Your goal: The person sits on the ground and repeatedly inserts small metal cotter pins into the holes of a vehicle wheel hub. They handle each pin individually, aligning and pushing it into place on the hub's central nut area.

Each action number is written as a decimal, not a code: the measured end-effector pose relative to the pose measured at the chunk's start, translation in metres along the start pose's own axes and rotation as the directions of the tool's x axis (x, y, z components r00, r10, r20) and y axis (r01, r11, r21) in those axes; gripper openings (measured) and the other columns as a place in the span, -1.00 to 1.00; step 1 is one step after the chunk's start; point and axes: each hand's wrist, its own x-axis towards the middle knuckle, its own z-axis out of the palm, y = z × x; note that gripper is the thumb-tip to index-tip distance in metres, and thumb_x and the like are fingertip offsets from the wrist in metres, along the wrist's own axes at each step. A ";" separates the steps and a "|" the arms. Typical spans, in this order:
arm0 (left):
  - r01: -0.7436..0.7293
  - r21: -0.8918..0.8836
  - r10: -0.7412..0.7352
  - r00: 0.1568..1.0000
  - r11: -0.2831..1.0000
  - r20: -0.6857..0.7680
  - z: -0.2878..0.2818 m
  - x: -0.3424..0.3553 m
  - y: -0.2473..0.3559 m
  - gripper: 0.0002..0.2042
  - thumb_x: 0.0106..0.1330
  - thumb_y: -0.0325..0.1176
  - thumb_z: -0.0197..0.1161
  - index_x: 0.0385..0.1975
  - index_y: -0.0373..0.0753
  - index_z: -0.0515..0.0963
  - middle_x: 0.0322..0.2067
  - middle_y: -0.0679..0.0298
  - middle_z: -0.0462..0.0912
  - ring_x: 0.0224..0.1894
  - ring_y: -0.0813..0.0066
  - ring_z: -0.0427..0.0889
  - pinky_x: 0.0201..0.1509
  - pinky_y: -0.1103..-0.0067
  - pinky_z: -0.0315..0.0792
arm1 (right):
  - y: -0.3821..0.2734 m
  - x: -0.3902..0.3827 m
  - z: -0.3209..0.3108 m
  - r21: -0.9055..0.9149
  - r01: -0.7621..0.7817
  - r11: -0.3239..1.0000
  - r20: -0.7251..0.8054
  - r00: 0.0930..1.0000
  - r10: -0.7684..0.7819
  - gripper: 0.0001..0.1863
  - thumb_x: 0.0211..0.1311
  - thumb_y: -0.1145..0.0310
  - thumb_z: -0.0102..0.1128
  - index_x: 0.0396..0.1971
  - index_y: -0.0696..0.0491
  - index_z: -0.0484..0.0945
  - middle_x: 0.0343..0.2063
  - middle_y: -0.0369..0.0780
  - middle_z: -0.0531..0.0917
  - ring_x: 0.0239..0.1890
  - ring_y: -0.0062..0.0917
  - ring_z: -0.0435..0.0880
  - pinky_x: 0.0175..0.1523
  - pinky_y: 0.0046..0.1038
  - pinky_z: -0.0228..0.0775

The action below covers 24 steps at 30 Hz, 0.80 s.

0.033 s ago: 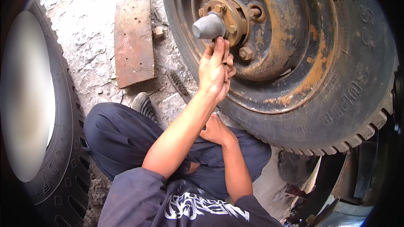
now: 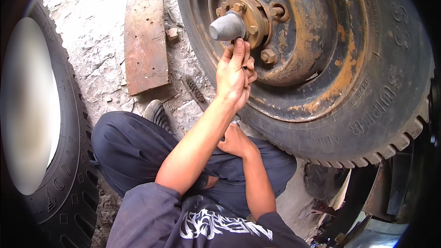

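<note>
Rough, cracked pale ground point(image 2: 98, 41); clock read from frame centre. Wheel point(image 2: 317, 32) stands at 1–2 o'clock, rusty disc, its hub's grey cone point(image 2: 227, 26) at 12. Left hand point(image 2: 233, 80): fingertips pinched together at the cone's 5 o'clock, by the brown flange point(image 2: 254, 17); can't tell what that grip has, if anything. Right hand point(image 2: 238, 141): 5 o'clock, over the lap, curled, metal tip point(image 2: 235, 119) just above; can't tell that grip's contents. Curved brown plate point(image 2: 147, 41) at 10–11, second tyre point(image 2: 73, 128) at 9.
</note>
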 end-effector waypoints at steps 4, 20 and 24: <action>0.007 0.055 -0.014 0.992 0.998 0.129 -0.013 -0.006 -0.005 -0.74 0.61 0.03 0.31 -0.10 0.00 0.55 -0.49 0.48 0.53 -0.64 0.74 0.34 -0.60 0.70 0.12 | -0.010 0.002 -0.005 0.013 0.003 1.000 -0.017 1.000 -0.002 -0.65 0.17 0.33 0.51 -0.18 0.27 0.67 -0.19 0.10 0.77 -0.13 0.02 0.78 0.02 -0.10 0.62; 0.042 -0.007 -0.041 0.992 0.999 0.120 -0.008 0.006 -0.003 -0.67 0.58 0.14 0.29 -0.06 0.02 0.60 -0.53 0.49 0.48 -0.69 0.73 0.19 -0.58 0.68 0.05 | -0.008 0.003 -0.006 0.007 0.024 1.000 0.013 1.000 -0.024 -0.61 0.16 0.35 0.51 -0.07 0.25 0.68 -0.14 0.10 0.77 -0.20 -0.05 0.79 0.00 -0.12 0.65; 0.047 0.024 -0.049 0.990 0.999 0.131 -0.011 0.004 0.001 -0.66 0.57 0.16 0.29 -0.05 0.02 0.59 -0.53 0.51 0.46 -0.70 0.73 0.16 -0.58 0.68 0.03 | -0.023 0.002 -0.012 0.017 0.038 0.999 0.017 0.999 -0.038 -0.60 0.17 0.35 0.52 -0.03 0.22 0.68 -0.18 0.09 0.77 -0.22 -0.09 0.80 -0.02 -0.12 0.65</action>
